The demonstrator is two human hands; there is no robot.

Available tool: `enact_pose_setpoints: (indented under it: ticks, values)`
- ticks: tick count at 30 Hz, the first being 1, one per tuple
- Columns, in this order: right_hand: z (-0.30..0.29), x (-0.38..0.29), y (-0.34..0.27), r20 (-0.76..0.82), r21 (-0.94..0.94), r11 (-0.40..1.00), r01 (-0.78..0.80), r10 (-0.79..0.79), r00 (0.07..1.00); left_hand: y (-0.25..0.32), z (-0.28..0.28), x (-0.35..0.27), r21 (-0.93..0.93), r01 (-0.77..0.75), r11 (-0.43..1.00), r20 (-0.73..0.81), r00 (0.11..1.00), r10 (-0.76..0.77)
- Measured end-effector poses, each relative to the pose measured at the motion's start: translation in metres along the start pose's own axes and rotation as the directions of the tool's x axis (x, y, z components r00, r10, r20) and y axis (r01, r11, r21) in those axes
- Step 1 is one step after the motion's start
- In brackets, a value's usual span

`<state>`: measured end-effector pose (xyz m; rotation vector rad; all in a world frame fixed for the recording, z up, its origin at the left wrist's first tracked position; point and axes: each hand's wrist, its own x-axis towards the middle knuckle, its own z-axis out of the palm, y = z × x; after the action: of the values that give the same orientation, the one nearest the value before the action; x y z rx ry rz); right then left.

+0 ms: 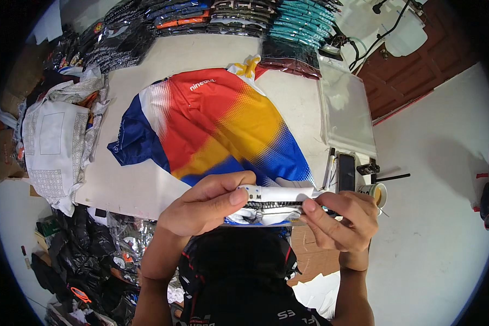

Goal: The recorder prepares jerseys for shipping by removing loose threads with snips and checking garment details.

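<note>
A sports jersey [224, 118] in red, yellow, blue and white lies spread over the table, its near end gathered up towards me. My left hand [210, 203] pinches the folded white edge [283, 194] of the fabric between thumb and fingers. This edge bears small printed letters and, below them, a dark overlock-like seam [275, 204]. My right hand [342, 218] grips the other end of the same edge, its thumb and forefinger on the seam. Between both hands the edge is stretched roughly level at the table's front. Whether my right palm hides anything else, I cannot tell.
Stacks of bagged garments [301, 22] line the back of the white table [134, 191]. White printed fabric [59, 134] hangs at left. Clear plastic bags [348, 110], a phone [345, 173] and a cup [378, 193] are at right. Black bags [81, 236] cover the floor at lower left.
</note>
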<state>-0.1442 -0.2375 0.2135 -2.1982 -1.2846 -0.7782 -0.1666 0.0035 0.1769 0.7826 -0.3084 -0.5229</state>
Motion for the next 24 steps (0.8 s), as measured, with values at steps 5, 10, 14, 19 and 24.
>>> enact_pose_setpoints:
  ticks: [5,10,14,19,24]
  values:
    - [-0.0035,-0.0006,0.0003,0.011,-0.025,0.999,-0.023,0.023,1.000,-0.0001,0.0025,0.0025,0.025,-0.043,0.999,0.017,0.999,0.043]
    - [-0.0006,-0.0012,0.0008,-0.007,0.009,0.998,-0.068,0.069,0.998,-0.0013,0.0014,0.0026,-0.060,0.022,0.998,-0.022,0.999,-0.023]
    - [0.0002,0.0025,0.0001,-0.021,0.021,0.996,-0.092,0.093,0.995,-0.0029,-0.0002,0.0034,-0.055,-0.003,0.999,-0.008,1.000,0.003]
    - [-0.0002,-0.0002,0.0014,0.016,-0.012,0.999,-0.033,0.033,0.999,-0.0051,0.0036,0.0074,-0.120,0.024,0.993,-0.008,1.000,-0.025]
    - [0.0004,0.0011,0.0015,0.002,-0.036,0.999,-0.010,0.010,1.000,-0.0018,0.0035,0.0067,-0.083,0.075,0.994,-0.022,0.997,-0.077]
